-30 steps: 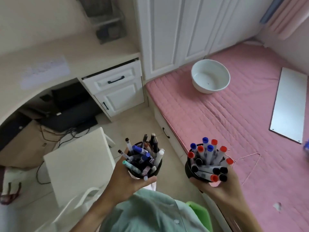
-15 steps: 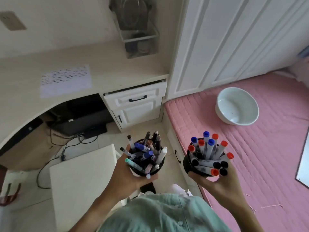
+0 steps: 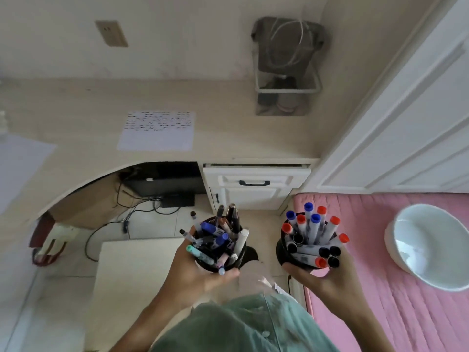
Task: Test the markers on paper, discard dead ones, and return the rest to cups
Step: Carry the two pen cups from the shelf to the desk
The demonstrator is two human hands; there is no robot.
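A black round cup [image 3: 220, 266] crammed with mixed pens and markers [image 3: 215, 233] is gripped by the left hand [image 3: 195, 273]; a second black cup [image 3: 285, 252] of red-, blue- and black-capped whiteboard markers [image 3: 313, 233] is clutched by the right hand [image 3: 327, 280], both held above the floor, short of the beige counter [image 3: 76, 118].

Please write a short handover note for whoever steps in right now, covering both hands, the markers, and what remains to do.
Left hand: grip around a black cup of mixed pens and markers, carried in the air.
Right hand: grip around a black cup of white markers with red, blue and black caps, also carried.
White sheet of paper with scribble lines lies on the beige desk; white round bowl sits on the pink quilted mat.
Done: both cups picked up.
Left: set cups down, test the markers, discard dead ones, refill the cups.
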